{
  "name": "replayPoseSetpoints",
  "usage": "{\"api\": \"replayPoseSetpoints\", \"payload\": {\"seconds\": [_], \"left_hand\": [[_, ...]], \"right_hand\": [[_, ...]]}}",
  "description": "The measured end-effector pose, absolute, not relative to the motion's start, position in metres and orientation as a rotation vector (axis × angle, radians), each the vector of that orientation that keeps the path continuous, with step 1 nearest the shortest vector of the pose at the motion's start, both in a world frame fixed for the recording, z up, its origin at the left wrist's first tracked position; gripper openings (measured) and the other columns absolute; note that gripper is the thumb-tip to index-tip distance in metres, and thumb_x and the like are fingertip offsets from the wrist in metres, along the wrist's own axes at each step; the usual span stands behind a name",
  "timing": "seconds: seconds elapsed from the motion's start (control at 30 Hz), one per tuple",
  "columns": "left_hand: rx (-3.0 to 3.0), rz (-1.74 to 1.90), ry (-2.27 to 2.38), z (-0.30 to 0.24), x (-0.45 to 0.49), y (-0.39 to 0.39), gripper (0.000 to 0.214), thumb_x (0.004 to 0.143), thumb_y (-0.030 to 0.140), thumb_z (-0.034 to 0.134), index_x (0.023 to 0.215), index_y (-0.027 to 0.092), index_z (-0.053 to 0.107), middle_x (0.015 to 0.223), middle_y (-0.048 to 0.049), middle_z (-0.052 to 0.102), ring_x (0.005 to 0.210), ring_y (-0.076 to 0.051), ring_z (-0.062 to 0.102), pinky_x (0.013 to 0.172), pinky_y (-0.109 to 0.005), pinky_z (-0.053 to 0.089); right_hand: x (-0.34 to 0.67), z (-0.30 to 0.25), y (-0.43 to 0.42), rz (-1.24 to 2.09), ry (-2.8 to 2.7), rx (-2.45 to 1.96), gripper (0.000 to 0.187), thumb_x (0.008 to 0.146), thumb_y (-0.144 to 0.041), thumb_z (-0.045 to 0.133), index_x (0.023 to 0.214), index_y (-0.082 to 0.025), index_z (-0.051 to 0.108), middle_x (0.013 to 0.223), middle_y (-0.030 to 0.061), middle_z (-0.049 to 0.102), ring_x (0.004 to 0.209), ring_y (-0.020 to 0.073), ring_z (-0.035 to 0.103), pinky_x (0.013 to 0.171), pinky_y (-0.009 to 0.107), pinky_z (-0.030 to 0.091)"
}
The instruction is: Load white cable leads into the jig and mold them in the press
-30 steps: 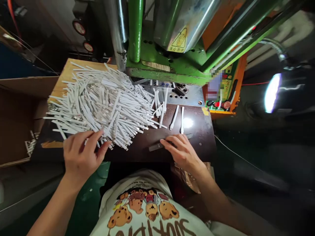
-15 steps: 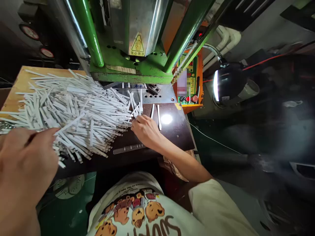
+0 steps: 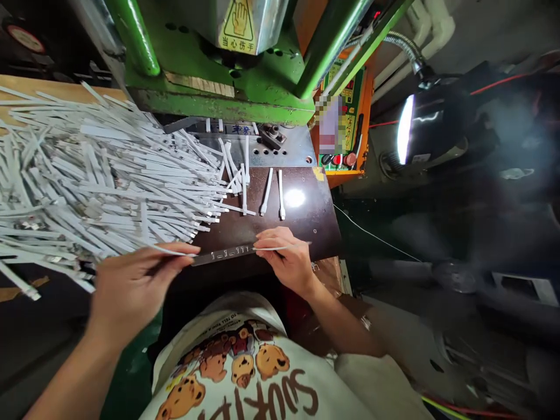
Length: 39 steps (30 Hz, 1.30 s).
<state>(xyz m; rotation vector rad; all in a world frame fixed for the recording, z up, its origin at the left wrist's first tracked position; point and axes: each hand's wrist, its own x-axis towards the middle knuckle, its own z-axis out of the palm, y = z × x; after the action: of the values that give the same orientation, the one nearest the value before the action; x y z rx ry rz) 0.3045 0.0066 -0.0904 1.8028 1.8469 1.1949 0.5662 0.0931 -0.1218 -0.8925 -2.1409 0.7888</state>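
A large heap of short white flat cables (image 3: 126, 175) with small connector ends spreads over the left of the table. My left hand (image 3: 135, 280) pinches one white cable (image 3: 172, 252) between thumb and fingers, its tip by the left end of a slotted dark metal strip (image 3: 207, 257) at the table's front edge. At the strip's right end, my right hand (image 3: 289, 259) is closed on another white cable (image 3: 276, 249), which lies level across the fingers. Several cables lie apart from the heap, including two loose cables (image 3: 273, 192) beyond my right hand.
A green press (image 3: 219, 102) with a yellow hand-warning label (image 3: 238, 26) towers over a perforated metal plate (image 3: 297, 143) behind the table. Right of it are an orange control box (image 3: 365, 140) with buttons and a lit lamp (image 3: 406, 131). The brown tabletop (image 3: 324, 221) ends just past my right hand.
My right hand has come back from the heap's right edge to the slotted strip with a cable. My left hand has moved right, bringing its cable toward the strip. The view has shifted.
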Motion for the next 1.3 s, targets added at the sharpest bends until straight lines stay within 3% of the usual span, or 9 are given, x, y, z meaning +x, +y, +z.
{"api": "replayPoseSetpoints", "payload": {"seconds": [0.1,0.27,0.53,0.67,1.07,1.2,1.3], "left_hand": [[1.962,1.186,1.587,-0.102,0.338,0.02,0.014,0.089,0.014,0.066,0.095,0.024,0.071,0.095,0.0024,0.074,0.085,-0.014,0.07,0.08,-0.026,0.055],[2.09,1.166,1.638,-0.118,0.352,0.018,0.013,0.088,0.011,0.067,0.096,0.021,0.069,0.092,-0.001,0.072,0.089,-0.015,0.066,0.086,-0.031,0.051],[2.152,1.213,1.665,-0.125,0.359,0.016,0.017,0.086,0.006,0.068,0.096,0.02,0.066,0.092,-0.0016,0.071,0.088,-0.016,0.066,0.083,-0.031,0.048],[2.296,1.071,1.669,-0.12,0.361,0.021,0.015,0.088,0.006,0.062,0.097,0.019,0.065,0.094,-0.0021,0.072,0.089,-0.017,0.066,0.084,-0.033,0.045],[2.465,0.923,1.742,-0.119,0.369,0.017,0.015,0.096,0.016,0.053,0.101,0.014,0.066,0.1,-0.0057,0.073,0.095,-0.017,0.065,0.084,-0.034,0.045],[2.431,0.843,1.727,-0.103,0.338,0.008,0.028,0.096,0.013,0.049,0.119,0.016,0.063,0.112,-0.007,0.07,0.108,-0.017,0.061,0.092,-0.032,0.046],[2.436,0.841,1.998,-0.083,0.28,-0.011,0.039,0.089,0.002,0.046,0.119,0.019,0.065,0.111,-0.0077,0.07,0.104,-0.021,0.062,0.092,-0.037,0.048]], "right_hand": [[0.562,-0.125,0.09,0.791,-2.143,-0.845,0.008,0.094,-0.022,0.063,0.09,-0.022,0.07,0.091,0.0032,0.075,0.094,0.016,0.069,0.089,0.033,0.053],[0.551,-0.125,0.088,0.716,-2.236,-0.761,0.01,0.095,-0.021,0.061,0.092,-0.023,0.07,0.094,0.0027,0.074,0.097,0.0146,0.068,0.09,0.033,0.05],[0.557,-0.126,0.088,0.636,-2.198,-0.815,0.009,0.094,-0.019,0.061,0.092,-0.023,0.069,0.092,0.0033,0.074,0.094,0.0158,0.068,0.087,0.034,0.052],[0.566,-0.124,0.089,0.599,-2.226,-0.88,0.009,0.095,-0.02,0.061,0.091,-0.023,0.069,0.09,0.0038,0.073,0.089,0.0149,0.067,0.082,0.031,0.054],[0.569,-0.114,0.098,0.518,-2.429,-0.636,0.018,0.091,-0.012,0.058,0.102,-0.023,0.067,0.092,0.006,0.072,0.088,0.0194,0.068,0.081,0.034,0.056],[0.567,-0.098,0.128,0.743,-2.634,-0.569,0.027,0.095,-0.011,0.046,0.105,-0.023,0.068,0.098,0.0059,0.072,0.085,0.0168,0.069,0.073,0.028,0.057],[0.553,-0.09,0.151,0.648,-2.685,-0.642,0.024,0.095,-0.013,0.05,0.107,-0.021,0.069,0.098,0.0067,0.071,0.085,0.018,0.069,0.073,0.029,0.055]]}}
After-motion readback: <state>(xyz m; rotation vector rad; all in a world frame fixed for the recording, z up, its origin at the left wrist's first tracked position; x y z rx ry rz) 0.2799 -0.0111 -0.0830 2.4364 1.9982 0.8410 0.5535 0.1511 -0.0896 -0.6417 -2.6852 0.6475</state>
